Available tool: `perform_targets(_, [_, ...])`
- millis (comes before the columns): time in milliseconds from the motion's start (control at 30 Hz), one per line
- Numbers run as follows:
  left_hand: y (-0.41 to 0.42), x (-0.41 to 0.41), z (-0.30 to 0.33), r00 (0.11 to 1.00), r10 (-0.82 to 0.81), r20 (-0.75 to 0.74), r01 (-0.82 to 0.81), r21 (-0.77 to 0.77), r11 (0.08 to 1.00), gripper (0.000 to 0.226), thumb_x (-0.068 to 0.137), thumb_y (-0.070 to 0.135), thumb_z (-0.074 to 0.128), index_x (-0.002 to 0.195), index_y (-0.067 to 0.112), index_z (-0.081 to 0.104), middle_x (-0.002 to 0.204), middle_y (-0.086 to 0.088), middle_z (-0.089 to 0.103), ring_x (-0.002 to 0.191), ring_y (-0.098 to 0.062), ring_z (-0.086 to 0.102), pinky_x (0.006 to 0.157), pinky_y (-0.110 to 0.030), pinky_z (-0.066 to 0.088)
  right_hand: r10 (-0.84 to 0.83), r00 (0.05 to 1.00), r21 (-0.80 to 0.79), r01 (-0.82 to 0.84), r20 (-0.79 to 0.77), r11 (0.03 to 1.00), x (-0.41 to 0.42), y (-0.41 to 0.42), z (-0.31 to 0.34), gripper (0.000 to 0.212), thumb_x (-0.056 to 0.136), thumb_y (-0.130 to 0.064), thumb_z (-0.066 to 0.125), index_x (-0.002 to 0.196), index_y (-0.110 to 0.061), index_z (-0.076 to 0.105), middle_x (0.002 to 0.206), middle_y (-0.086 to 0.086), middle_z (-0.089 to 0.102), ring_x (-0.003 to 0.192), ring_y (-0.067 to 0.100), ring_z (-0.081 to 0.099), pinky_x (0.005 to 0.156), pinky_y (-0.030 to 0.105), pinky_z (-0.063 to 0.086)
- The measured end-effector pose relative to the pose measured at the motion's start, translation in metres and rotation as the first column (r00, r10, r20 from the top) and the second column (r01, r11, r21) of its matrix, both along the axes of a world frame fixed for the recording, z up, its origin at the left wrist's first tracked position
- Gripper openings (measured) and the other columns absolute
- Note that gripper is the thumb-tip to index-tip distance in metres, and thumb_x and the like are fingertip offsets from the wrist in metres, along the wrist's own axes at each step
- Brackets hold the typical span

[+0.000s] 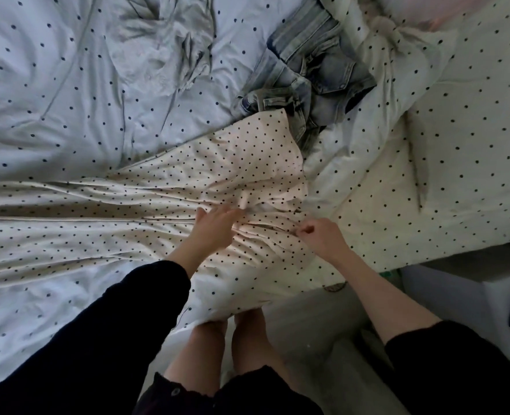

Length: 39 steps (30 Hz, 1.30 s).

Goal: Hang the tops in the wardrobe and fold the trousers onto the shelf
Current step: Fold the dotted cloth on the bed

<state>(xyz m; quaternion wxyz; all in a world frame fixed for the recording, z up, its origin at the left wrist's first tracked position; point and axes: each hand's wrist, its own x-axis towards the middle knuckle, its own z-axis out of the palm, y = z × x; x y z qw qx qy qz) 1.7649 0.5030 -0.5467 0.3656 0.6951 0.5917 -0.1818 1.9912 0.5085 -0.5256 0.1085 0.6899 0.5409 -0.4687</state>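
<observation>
- Rumpled dotted bedding (68,94) covers the bed; a cream dotted garment (164,199) lies stretched along its near edge, part of it drooping over that edge.
- Left hand (215,227) rests on the garment, fingers straight and slightly spread; right hand (319,238) pinches a fold of it, fingers curled.
- Judged step: smoothing the garment ahead of folding or hanging; which it calls for I cannot tell.
- Crumpled denim piece (310,79) waits toward the far edge, touching the garment's corner.
- No containers show.
</observation>
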Motion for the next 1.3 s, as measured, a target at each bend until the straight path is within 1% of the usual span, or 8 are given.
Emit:
perform_targets(100, [-0.003,-0.009,-0.001,0.999,-0.016,-0.037,0.017,0.025,1.0,0.062,0.095,0.018,0.049,0.144,0.043,0.023,0.148,0.0,0.038,0.128,-0.023,0.043,0.109,-0.049,0.022,-0.014,1.0,0.042,0.014,-0.001,0.999,0.001,0.013,0.01,0.015,0.095,-0.022,0.048,0.095,-0.013,0.061,0.095,0.0,0.062,0.092,0.02,0.058,0.088,0.036,0.046])
perform_targets(233, [-0.016,-0.031,-0.002,0.975,-0.055,-0.215,0.065,0.039,0.997,0.043,0.092,0.014,0.047,0.133,0.028,0.046,0.135,0.002,0.049,0.126,-0.025,0.037,0.106,-0.043,0.025,0.03,0.997,-0.044,-0.033,-0.072,0.998,0.006,0.014,0.017,0.034,0.093,-0.034,0.053,0.121,-0.015,0.049,0.12,-0.003,0.055,0.113,0.018,0.052,0.1,0.041,0.041])
perform_targets(367, [-0.02,-0.05,0.001,0.971,-0.057,-0.232,0.067,0.033,0.997,0.03,0.096,0.026,0.047,0.125,0.029,0.052,0.13,0.005,0.054,0.125,-0.021,0.039,0.106,-0.043,0.024,0.298,0.943,-0.094,-0.287,0.146,0.953,-0.006,0.0,0.005,0.044,0.087,-0.041,0.057,0.125,-0.021,0.045,0.127,-0.003,0.051,0.115,0.021,0.048,0.096,0.042,0.036])
perform_targets(467, [-0.018,-0.062,0.004,0.991,-0.007,-0.133,0.012,0.034,0.999,0.024,0.094,0.035,0.05,0.116,0.027,0.058,0.123,0.008,0.058,0.119,-0.016,0.046,0.105,-0.039,0.021,0.345,0.9,-0.037,-0.348,0.265,0.937,-0.016,-0.01,-0.002,0.023,0.091,-0.028,0.052,0.112,-0.019,0.055,0.112,0.002,0.06,0.108,0.023,0.052,0.096,0.042,0.035])
perform_targets(667, [0.008,-0.085,0.022,0.952,0.268,0.145,-0.297,0.241,0.924,0.025,0.095,0.028,0.05,0.114,0.021,0.064,0.113,0.005,0.065,0.107,-0.017,0.058,0.102,-0.037,0.024,0.2,0.922,0.335,-0.313,0.332,0.888,-0.027,0.04,0.028,0.011,0.095,-0.015,0.045,0.097,-0.01,0.055,0.091,0.005,0.053,0.076,0.019,0.054,0.074,0.034,0.048])
perform_targets(900, [0.086,-0.102,0.052,0.846,0.496,0.195,-0.522,0.485,0.701,0.027,0.094,0.022,0.053,0.118,0.012,0.062,0.118,-0.011,0.059,0.115,-0.031,0.042,0.097,-0.043,0.032,0.03,0.996,0.699,-0.078,0.08,0.711,-0.075,0.154,0.063,0.011,0.095,-0.006,0.043,0.098,-0.004,0.054,0.092,0.007,0.056,0.077,0.018,0.051,0.067,0.026,0.041])
perform_targets(1033, [0.089,-0.1,0.042,0.825,0.526,0.208,-0.563,0.384,0.731,0.065,0.089,0.015,0.06,0.145,0.016,0.028,0.146,-0.017,0.026,0.134,-0.036,0.025,0.112,-0.048,0.026,0.005,0.994,0.617,0.067,-0.113,0.784,-0.085,0.163,0.054,0.028,0.095,-0.008,0.045,0.122,-0.005,0.047,0.126,0.012,0.05,0.108,0.019,0.053,0.09,0.027,0.042])
perform_targets(1300, [-0.005,-0.057,-0.015,0.931,0.35,0.108,-0.341,-0.089,0.936,0.073,0.092,0.027,0.055,0.15,0.023,0.011,0.158,-0.002,-0.008,0.145,-0.025,-0.007,0.116,-0.049,0.017,-0.194,0.98,0.196,0.18,0.053,0.964,-0.05,0.078,-0.003,0.054,0.093,-0.022,0.05,0.142,-0.009,0.03,0.146,0.01,0.034,0.131,0.026,0.038,0.103,0.036,0.035])
